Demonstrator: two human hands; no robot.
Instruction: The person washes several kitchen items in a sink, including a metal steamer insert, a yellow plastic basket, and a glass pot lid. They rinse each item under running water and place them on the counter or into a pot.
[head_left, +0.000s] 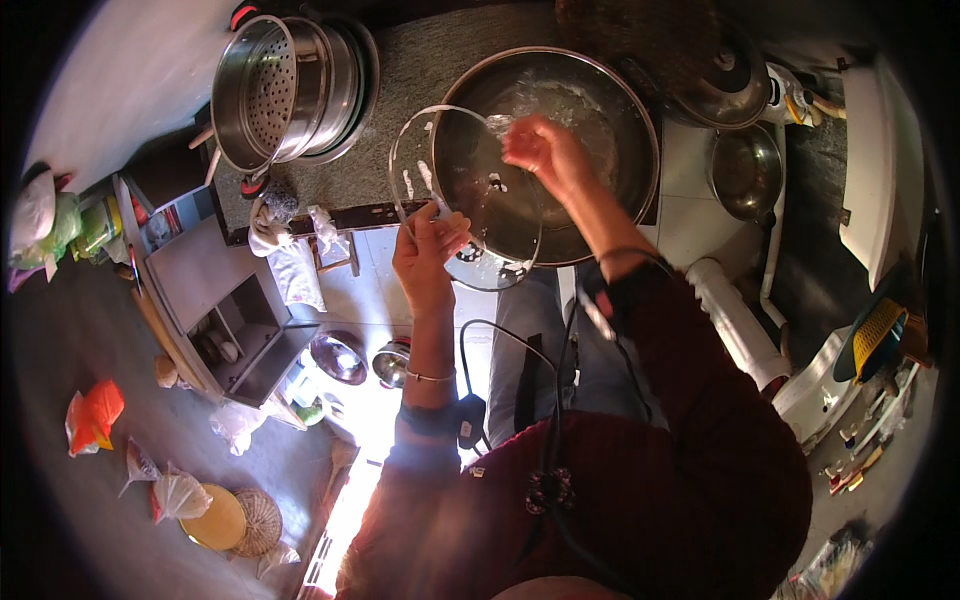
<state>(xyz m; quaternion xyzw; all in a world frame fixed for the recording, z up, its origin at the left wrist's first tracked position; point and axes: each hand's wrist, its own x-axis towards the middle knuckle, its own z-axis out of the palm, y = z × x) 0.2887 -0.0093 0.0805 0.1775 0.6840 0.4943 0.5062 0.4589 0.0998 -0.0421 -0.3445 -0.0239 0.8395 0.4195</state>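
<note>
My left hand (431, 247) grips the lower left edge of a clear round glass disc (469, 169), which looks like a lid. The disc is tilted, with white patches on it, and overlaps the left side of a wide metal basin (634, 176). Shallow water (581, 120) glints in the basin. Over the basin, beside the disc's right edge, is my right hand (549, 154). Its fingers are curled and slightly blurred; whether anything is inside them is hidden.
Stacked steamer pots (300, 90) stand left on the counter (420, 45). At the right are a lidded pan (720, 97) and a hanging metal bowl (746, 172). An open cabinet (232, 330) stands lower left. A black cable (559, 390) hangs before my body.
</note>
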